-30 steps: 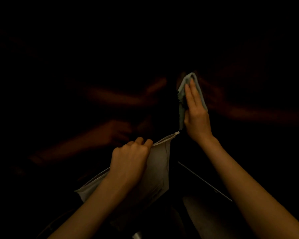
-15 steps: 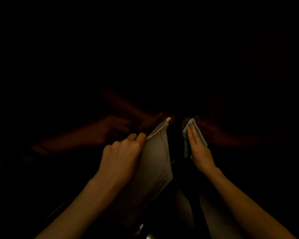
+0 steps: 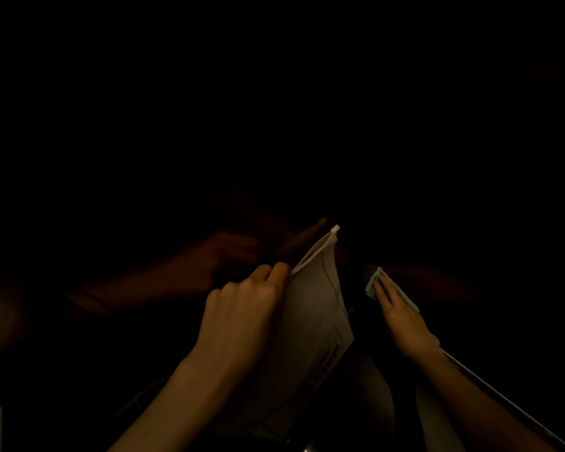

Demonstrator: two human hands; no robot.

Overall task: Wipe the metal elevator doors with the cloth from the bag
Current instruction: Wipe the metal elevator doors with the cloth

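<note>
Pressing flat against the dark metal elevator doors (image 3: 470,223), the right hand (image 3: 402,321) has its fingers (image 3: 384,290) stretched out straight and close together over the cloth (image 3: 374,283). The cloth is a pale grey-green, folded into a small pad; only its edges show, a rumpled corner beyond the fingertips and a thin strip along the outer side of the hand. It lies between the palm and the door surface, low on the right-hand door and just right of the dark vertical seam where the doors meet.

The left hand (image 3: 242,308) is curled into a closed grip on the upper edge of the bag (image 3: 310,324), thumb and fingers pinching it near the mouth. The bag is a flat, off-white pouch with a zip-style strip along its top that ends in a small tab at the raised corner. A thin seam line runs down its face, and a block of dark printing sits near its lower right corner, too dim to read. It hangs tilted, the top corner pointing up toward the doors, near the right hand but not touching it.

The scene is very dark. Faint reddish reflections of both arms show in the door surface. A thin pale line runs diagonally by the right forearm; what it is cannot be told.
</note>
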